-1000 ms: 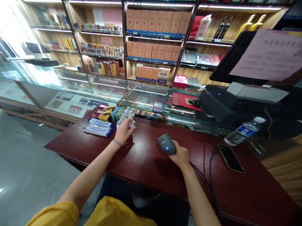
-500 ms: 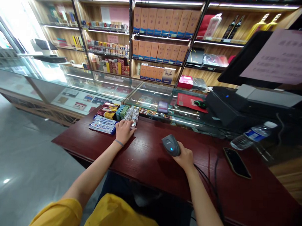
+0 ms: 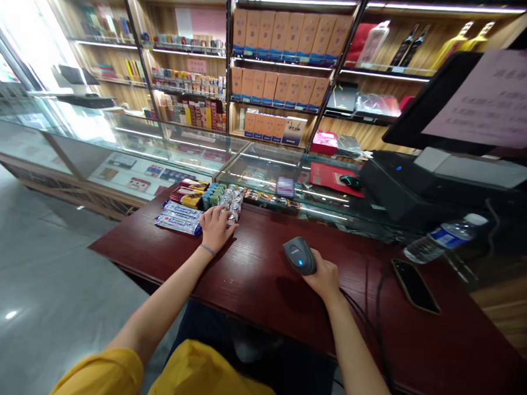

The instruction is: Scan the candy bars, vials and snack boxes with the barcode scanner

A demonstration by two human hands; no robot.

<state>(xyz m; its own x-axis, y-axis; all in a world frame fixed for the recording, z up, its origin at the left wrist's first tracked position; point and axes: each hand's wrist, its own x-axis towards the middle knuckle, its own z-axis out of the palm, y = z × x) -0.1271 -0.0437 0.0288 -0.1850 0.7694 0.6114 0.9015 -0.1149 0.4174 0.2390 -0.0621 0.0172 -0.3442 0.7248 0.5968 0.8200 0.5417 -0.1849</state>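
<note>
My left hand (image 3: pixel 215 226) rests on the dark red counter (image 3: pixel 260 279), its fingers curled over the near edge of a cluster of small clear jars (image 3: pixel 231 199); whether it grips one is hidden. Blue-and-white wrapped bars (image 3: pixel 179 219) lie just left of that hand. Behind them sit green tubs (image 3: pixel 213 193) and red-yellow packs (image 3: pixel 189 194). My right hand (image 3: pixel 323 276) is closed round the handle of a grey barcode scanner (image 3: pixel 299 255), whose blue light glows and whose head points toward the left hand.
A black phone (image 3: pixel 415 284) lies on the counter at right, with scanner cables (image 3: pixel 372 301) beside it. A water bottle (image 3: pixel 445 237) lies against the cash register (image 3: pixel 404 186). Glass display cases (image 3: pixel 169 150) and stocked shelves (image 3: pixel 273 58) stand behind.
My left hand has lowered from holding a small jar above the counter to lying over the jars' near edge. The scanner hand has barely moved; the view shifted slightly.
</note>
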